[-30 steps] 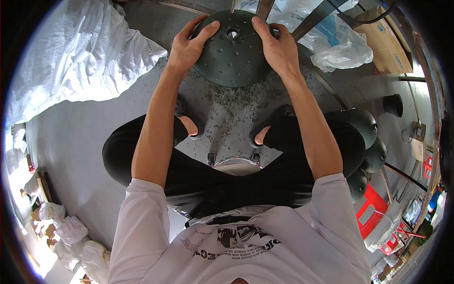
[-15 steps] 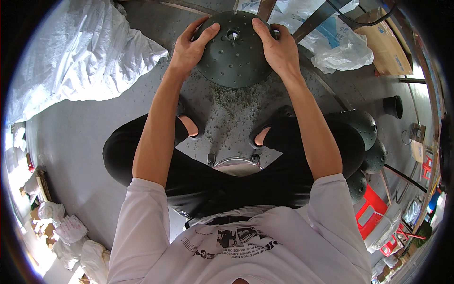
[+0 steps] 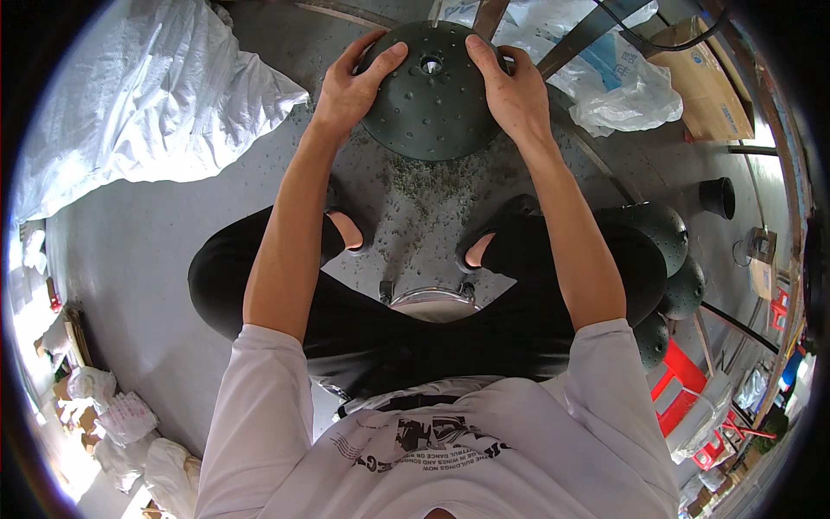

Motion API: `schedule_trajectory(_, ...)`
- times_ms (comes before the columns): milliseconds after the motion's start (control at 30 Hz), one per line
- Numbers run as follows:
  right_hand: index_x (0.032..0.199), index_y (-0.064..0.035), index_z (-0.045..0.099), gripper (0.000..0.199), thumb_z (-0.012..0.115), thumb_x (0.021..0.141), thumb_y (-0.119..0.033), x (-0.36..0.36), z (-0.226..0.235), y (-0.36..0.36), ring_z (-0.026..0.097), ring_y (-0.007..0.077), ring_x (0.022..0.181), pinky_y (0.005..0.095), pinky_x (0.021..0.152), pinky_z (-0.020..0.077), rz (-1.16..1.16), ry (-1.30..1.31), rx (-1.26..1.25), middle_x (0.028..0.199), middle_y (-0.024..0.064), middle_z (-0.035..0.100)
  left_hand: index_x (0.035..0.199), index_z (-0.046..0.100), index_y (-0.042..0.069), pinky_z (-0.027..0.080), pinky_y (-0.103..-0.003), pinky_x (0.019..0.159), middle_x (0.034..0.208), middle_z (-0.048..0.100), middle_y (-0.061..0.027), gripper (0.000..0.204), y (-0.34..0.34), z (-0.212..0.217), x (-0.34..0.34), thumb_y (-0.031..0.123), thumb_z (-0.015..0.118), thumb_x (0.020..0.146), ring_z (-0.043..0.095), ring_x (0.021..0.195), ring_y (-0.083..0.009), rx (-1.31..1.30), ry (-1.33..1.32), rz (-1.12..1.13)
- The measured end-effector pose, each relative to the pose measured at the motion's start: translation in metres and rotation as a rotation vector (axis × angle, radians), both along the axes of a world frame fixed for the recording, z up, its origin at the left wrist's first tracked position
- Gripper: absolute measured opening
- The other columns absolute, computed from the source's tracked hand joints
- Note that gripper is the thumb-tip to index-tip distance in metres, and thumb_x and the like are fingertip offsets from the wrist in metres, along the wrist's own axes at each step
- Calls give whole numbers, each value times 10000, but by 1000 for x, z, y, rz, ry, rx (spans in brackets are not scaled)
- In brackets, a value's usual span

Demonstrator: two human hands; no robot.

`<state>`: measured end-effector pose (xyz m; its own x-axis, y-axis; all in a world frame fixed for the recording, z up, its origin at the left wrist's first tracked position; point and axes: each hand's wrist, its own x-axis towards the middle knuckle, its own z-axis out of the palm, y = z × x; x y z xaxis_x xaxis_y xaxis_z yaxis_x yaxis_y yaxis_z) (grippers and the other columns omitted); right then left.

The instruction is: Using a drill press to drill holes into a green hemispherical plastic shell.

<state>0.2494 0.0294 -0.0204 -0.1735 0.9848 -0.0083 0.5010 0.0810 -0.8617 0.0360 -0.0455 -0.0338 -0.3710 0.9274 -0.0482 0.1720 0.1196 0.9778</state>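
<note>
Your left hand (image 3: 350, 86) and right hand (image 3: 517, 95) grip the dark studded dome (image 3: 430, 99), its far rim cut off; similar domes (image 3: 670, 259) sit stacked at your right.

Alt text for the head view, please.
A seated person's left hand and right hand grip opposite edges of a dark studded dome over a floor littered with green shavings. Similar domes are stacked at right.

We are holding a round, dark green dome (image 3: 430, 99) between our hands, its bulging side facing up at us. Small raised bumps are dotting its surface, and a small hole is sitting near its top centre, between our thumbs.
</note>
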Motion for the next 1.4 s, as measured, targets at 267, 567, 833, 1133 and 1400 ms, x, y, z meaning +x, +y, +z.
schedule_trajectory(267,1313,117,573,1073,630,781,-813,1,-5,2,664,417,1113,461,972,514,-4,-1,5,1168,330,645,1421,586,57,464,-284,970,1214,677,-111,688,0,0,1,488,739,908,622,1100,-175,14,-3,-6)
schedule_trajectory(567,1335,89,573,1063,596,797,-827,2,-12,4,680,348,1063,393,962,490,-28,-35,38,1127,262,687,1429,574,50,459,-289,986,1248,671,-119,680,1,-4,0,470,734,919,617,1124,-179,16,-21,-20)
schedule_trajectory(833,1343,82,571,1051,610,796,-815,2,-10,4,678,347,1076,392,967,488,-42,-52,11,1139,258,688,1397,590,8,515,-340,955,1225,670,-183,798,4,-7,-2,561,758,847,663,1082,-241,49,-18,-12)
schedule_trajectory(1133,1292,125,583,1065,627,782,-809,1,-3,1,688,415,1069,461,970,515,-19,24,14,1089,318,692,1396,593,4,514,-329,950,1224,669,-190,809,3,-1,0,567,764,841,665,1078,-238,46,15,-10)
schedule_trajectory(1400,1294,138,575,1081,609,791,-818,-1,-7,1,689,412,1067,465,976,513,-12,13,43,1062,305,697,1397,597,16,509,-329,954,1235,665,-195,799,4,-6,-4,566,760,841,662,1084,-242,49,1,-4)
